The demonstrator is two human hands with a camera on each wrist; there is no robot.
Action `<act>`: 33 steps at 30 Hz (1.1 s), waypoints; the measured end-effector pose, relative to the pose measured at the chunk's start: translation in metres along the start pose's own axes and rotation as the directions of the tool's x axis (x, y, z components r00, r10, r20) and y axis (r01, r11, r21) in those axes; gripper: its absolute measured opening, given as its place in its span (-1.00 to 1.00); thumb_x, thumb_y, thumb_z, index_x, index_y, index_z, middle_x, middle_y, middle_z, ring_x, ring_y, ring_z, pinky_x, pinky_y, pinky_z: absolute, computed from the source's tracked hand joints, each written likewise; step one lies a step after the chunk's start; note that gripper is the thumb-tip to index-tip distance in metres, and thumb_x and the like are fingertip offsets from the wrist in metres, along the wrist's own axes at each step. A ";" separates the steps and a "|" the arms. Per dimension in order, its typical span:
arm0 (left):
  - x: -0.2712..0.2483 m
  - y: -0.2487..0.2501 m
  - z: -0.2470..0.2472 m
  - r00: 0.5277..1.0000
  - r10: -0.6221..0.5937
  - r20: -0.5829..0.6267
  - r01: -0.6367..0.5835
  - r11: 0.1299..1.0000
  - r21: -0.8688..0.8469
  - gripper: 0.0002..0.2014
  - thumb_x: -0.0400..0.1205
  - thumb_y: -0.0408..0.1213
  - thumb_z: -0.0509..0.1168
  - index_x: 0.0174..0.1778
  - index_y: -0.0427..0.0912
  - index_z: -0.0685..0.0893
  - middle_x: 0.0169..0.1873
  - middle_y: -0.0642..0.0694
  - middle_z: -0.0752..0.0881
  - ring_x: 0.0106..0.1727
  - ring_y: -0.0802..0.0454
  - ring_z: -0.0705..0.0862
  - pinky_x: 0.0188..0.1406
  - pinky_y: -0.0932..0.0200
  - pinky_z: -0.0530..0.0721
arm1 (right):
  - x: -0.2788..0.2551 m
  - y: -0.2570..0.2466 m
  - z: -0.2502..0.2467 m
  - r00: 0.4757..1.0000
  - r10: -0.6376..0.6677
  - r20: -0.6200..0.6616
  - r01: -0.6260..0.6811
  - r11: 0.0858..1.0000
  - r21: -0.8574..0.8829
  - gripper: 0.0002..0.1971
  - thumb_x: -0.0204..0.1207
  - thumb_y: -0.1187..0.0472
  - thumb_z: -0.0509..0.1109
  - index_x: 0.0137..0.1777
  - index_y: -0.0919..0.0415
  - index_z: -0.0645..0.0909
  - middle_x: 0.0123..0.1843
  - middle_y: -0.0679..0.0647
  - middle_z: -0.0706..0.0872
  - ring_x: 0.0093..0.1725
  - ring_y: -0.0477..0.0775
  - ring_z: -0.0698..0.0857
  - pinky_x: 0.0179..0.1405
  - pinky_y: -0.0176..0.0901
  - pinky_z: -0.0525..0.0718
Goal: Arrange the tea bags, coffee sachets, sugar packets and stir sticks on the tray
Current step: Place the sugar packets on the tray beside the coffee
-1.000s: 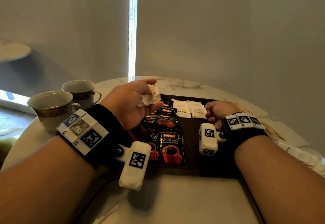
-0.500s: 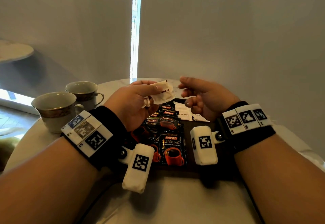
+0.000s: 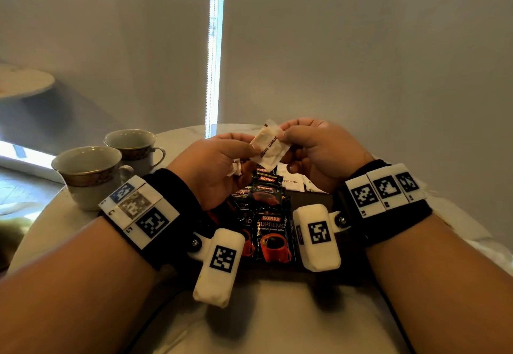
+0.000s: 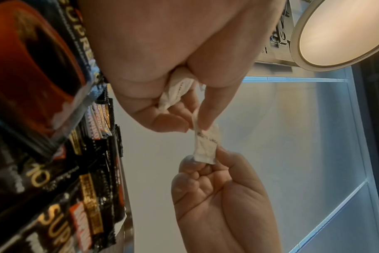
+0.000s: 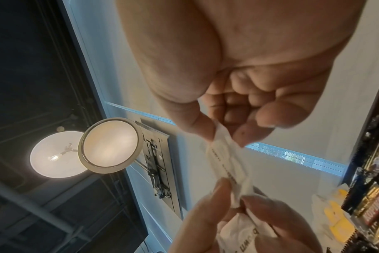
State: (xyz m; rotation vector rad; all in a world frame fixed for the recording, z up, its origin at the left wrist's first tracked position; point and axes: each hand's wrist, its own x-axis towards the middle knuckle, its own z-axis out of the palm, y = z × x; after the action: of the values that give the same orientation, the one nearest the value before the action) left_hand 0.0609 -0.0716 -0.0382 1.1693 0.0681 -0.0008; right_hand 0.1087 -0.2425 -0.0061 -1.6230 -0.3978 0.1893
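Above the dark tray (image 3: pixel 311 201) both hands hold one white brown-sugar packet (image 3: pixel 270 146). My left hand (image 3: pixel 219 164) pinches its left edge between thumb and forefinger and keeps more white packets (image 4: pixel 175 90) bunched in its palm. My right hand (image 3: pixel 311 148) pinches the packet's right end (image 4: pixel 206 154) with thumb and fingertip (image 5: pixel 244 135). Below them a row of black Kopiko coffee sachets (image 3: pixel 270 234) lies overlapped down the tray's left half. More white sugar packets (image 3: pixel 294 182) lie flat on the tray's far side, partly hidden by my right hand.
Two gold-rimmed teacups (image 3: pixel 88 170) (image 3: pixel 133 145) stand on the marble table (image 3: pixel 277 323) to the left of the tray. A grey blind (image 3: pixel 361 48) hangs close behind the table. Yellow packets (image 5: pixel 340 219) show beside the sachets in the right wrist view.
My right hand rose from the tray's sugar packets and came to the left hand. It now pinches the packet that the left hand lifted and held out.
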 end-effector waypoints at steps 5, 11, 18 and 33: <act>0.000 0.001 -0.003 0.995 -0.052 0.087 0.055 0.998 -0.040 -0.62 0.46 -0.21 0.47 0.18 -0.25 0.70 -0.25 -0.09 0.79 -0.31 0.12 0.58 -0.40 0.36 0.55 | -0.002 -0.003 -0.002 1.000 -0.023 0.018 0.022 0.999 0.033 -0.91 0.64 0.39 0.36 0.07 0.33 0.69 -0.24 0.15 0.83 -0.29 0.09 0.81 -0.41 -0.10 0.74; 0.000 -0.001 -0.001 0.998 0.002 0.056 -0.002 1.000 -0.001 -0.74 0.49 -0.31 0.49 0.08 -0.25 0.70 -0.15 -0.24 0.82 -0.25 -0.04 0.75 -0.42 0.23 0.64 | -0.002 0.000 0.004 0.998 -0.036 0.053 0.035 0.999 0.027 -0.90 0.58 0.30 0.45 0.05 0.27 0.71 -0.15 0.23 0.80 -0.11 0.33 0.73 -0.21 0.08 0.66; -0.003 0.003 0.002 0.998 0.068 0.011 -0.067 0.994 -0.082 -0.92 0.68 -0.46 0.31 0.05 -0.29 0.64 -0.18 -0.25 0.83 -0.34 0.01 0.80 -0.43 0.26 0.76 | -0.001 0.004 -0.002 0.995 0.053 0.082 -0.054 0.998 0.017 -0.89 0.60 0.40 0.36 0.10 0.32 0.58 -0.26 0.15 0.78 -0.38 0.05 0.66 -0.54 -0.21 0.58; 0.004 0.003 -0.002 0.997 -0.022 -0.071 0.013 0.991 -0.130 -0.89 0.68 -0.41 0.24 0.04 -0.24 0.66 -0.28 -0.09 0.63 -0.45 0.12 0.54 -0.61 0.28 0.47 | 0.031 0.048 -0.044 0.903 0.277 -0.329 -0.187 0.942 0.280 -0.93 0.62 0.29 0.24 -0.02 0.25 0.54 -0.22 0.11 0.61 -0.51 -0.09 0.48 -0.64 -0.25 0.32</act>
State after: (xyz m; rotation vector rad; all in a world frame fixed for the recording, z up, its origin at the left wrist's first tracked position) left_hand 0.0647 -0.0680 -0.0366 1.0392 0.1405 0.0304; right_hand 0.1593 -0.2744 -0.0462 -1.4212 0.1073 0.1077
